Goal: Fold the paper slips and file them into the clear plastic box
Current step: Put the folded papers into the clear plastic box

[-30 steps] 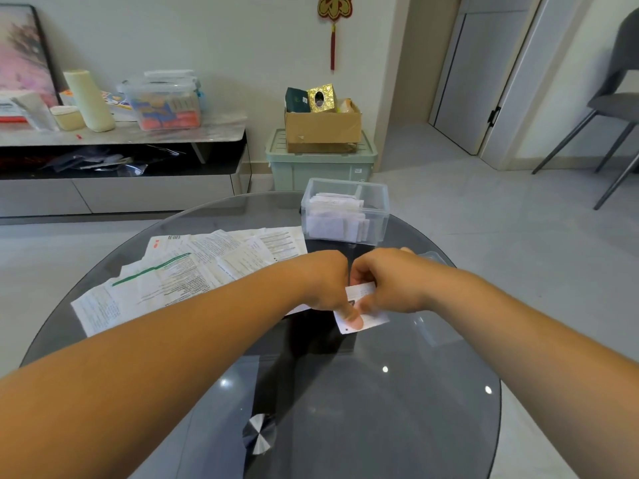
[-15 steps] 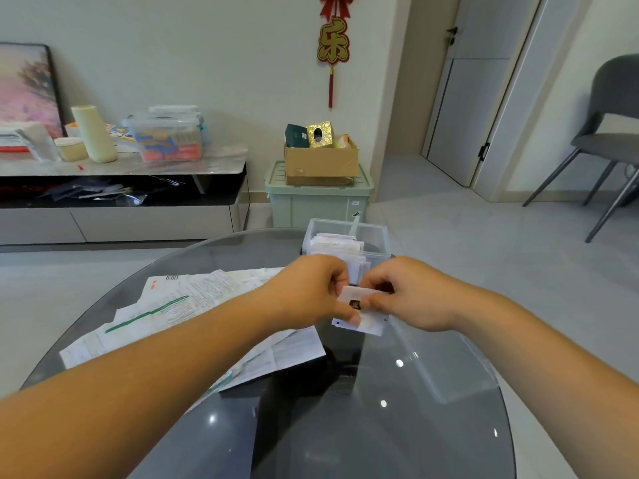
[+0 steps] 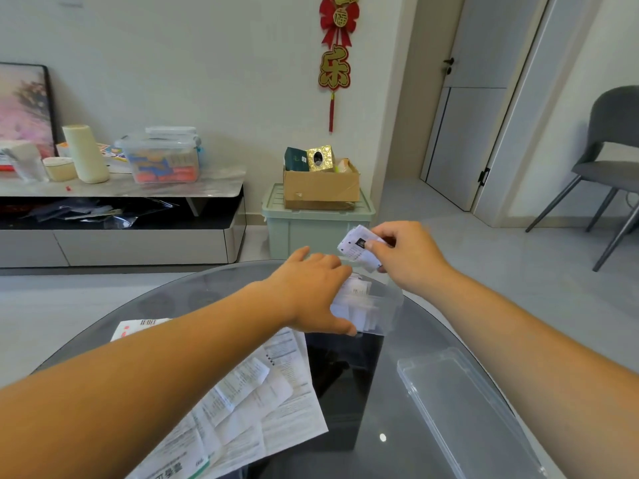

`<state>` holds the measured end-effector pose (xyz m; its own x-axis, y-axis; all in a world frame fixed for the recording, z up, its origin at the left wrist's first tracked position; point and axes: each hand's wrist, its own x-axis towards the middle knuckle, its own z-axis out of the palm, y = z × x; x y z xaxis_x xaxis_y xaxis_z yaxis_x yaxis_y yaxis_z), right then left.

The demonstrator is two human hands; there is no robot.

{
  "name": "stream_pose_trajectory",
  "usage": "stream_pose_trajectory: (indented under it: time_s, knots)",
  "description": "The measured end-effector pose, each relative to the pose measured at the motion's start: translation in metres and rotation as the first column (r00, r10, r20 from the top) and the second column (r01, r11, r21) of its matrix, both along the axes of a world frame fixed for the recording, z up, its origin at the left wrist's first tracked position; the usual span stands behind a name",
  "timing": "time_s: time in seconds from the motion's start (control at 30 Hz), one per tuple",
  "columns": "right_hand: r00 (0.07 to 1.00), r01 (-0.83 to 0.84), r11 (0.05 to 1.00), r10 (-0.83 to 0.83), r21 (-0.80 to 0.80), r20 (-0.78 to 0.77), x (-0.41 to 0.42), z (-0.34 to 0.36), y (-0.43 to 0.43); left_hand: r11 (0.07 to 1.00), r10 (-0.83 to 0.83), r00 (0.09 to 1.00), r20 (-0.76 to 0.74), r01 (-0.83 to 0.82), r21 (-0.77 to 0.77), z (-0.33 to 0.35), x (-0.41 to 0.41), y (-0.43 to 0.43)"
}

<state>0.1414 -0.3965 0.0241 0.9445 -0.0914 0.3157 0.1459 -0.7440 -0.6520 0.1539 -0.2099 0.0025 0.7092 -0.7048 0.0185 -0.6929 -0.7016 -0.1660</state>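
A clear plastic box (image 3: 387, 305) stands at the far side of the round glass table (image 3: 363, 392) and holds several folded white slips. My right hand (image 3: 404, 254) pinches a folded paper slip (image 3: 358, 247) in the air just above the box's far edge. Spread over the box's left side, my left hand (image 3: 311, 292) has its thumb against the front wall and its fingers over the slips inside. Unfolded paper slips (image 3: 249, 392) lie overlapping on the table at the near left, partly under my left forearm.
The box's clear lid (image 3: 463, 409) lies flat on the table at the right. Beyond the table stand a green storage bin (image 3: 311, 226) with a cardboard box on it, a low cabinet (image 3: 121, 219) at the left and a grey chair (image 3: 608, 167) at the right.
Both hands held the folded slip together low over the table. Now my right hand alone holds it higher, above the box, and my left hand has let go and moved onto the box.
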Motion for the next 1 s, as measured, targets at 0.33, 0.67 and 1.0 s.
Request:
stream_pose_trajectory:
  time_s: [0.33, 0.67, 1.0]
  knots:
    - [1.000, -0.003, 1.000, 0.003, -0.030, 0.007, 0.011, -0.022, 0.007, 0.995, 0.097, 0.995, -0.011, -0.097, -0.004, -0.012, 0.008, -0.012]
    - [0.997, -0.043, 0.983, 0.031, -0.181, -0.070, 0.016, -0.021, 0.010, 0.989, 0.137, 0.989, 0.047, -0.134, -0.070, -0.014, 0.002, -0.011]
    - [0.997, -0.050, 0.965, 0.032, -0.257, -0.075, 0.021, -0.026, 0.018, 0.980, 0.132, 0.991, 0.035, -0.125, -0.153, -0.020, 0.002, -0.004]
